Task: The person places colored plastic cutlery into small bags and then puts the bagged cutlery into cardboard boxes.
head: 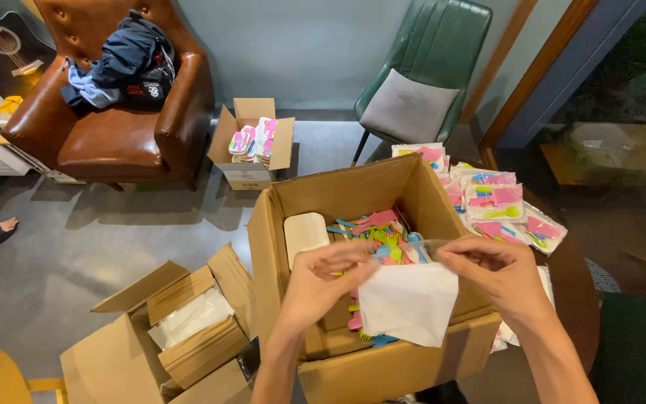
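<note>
Over an open cardboard box (353, 224) of bright plastic cutlery (383, 232), we hold a clear bag (409, 295) with a white sheet inside, both hands pinching its top edge

Our left hand (330, 277) grips the bag's upper left corner with fingers closed on it, and our right hand (499, 269) clamps the upper right corner the same way, so the bag hangs just above the box's near side. Inside the box, a white tray (304, 233) leans against the left wall beside the pink, blue and green cutlery. Filled packets (495, 206) of the same cutlery lie piled on the round table (577, 292) to the right. On the floor to the left sit two more open boxes, one nearby (181, 329) with white material in it, one smaller (252, 146) beside a brown leather armchair (121, 112)
</note>
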